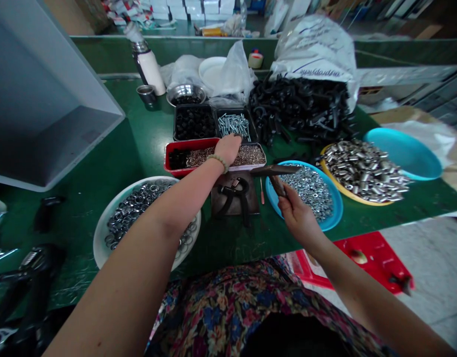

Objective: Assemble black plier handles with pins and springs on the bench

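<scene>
My left hand (227,148) rests palm-down on small brass-coloured metal parts (200,157), which lie in a red tray (187,145) and spread into a white-rimmed tray beside it. Its fingertips are at the pile, and I cannot tell whether they hold anything. My right hand (297,213) grips a dark metal hand tool (276,171) above a blue bowl (334,210) of small zinc nuts. Between my hands, a black spring-handled clamp (232,196) lies on a brown board.
A white bowl (102,248) of steel rings sits to the left, and a yellow bowl (347,191) of metal sleeves to the right. Black trays, a heap of black parts (299,111) and a white sack stand behind, on the green bench (169,148). A grey box (46,104) stands at left.
</scene>
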The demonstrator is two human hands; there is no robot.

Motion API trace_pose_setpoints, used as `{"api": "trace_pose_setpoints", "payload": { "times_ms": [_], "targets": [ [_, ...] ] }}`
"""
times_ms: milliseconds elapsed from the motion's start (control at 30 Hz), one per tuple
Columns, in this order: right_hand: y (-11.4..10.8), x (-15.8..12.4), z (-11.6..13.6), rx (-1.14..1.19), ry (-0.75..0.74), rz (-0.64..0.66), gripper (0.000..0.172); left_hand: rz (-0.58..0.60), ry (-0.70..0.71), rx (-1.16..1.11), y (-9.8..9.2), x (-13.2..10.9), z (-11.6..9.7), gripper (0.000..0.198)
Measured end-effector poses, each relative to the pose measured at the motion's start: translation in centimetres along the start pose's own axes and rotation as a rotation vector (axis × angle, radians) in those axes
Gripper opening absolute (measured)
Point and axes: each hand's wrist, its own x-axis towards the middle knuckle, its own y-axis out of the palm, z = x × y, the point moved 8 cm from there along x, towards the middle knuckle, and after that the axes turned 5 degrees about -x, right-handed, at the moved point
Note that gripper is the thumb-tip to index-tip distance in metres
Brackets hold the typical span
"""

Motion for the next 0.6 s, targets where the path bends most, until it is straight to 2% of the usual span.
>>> {"api": "trace_pose_setpoints", "payload": {
  "times_ms": [133, 333, 500, 600],
  "targets": [
    [0.3, -0.1, -0.4, -0.015, 0.009, -0.004, 0.047, 0.002, -0.049, -0.008, 0.0, -0.2, 0.3, 0.034],
    [0.4, -0.2, -0.3, -0.001, -0.008, -0.011, 0.045, 0.156, 0.042, 0.169, 1.3, -0.5, -1.2, 0.033],
    [0.3, -0.4, -0.9, 0.032, 0.005, -0.018, 0.046, 0.126, 0.032, 0.148, 1.1, -0.4, -1.3, 0.033],
    [0.3, -0.4, -1.3, 0.019, 0.031, -0.023, 0.046, 0.149, 0.054, 0.152, 1.4, -0.4, -1.6, 0.029]
  ]
}}
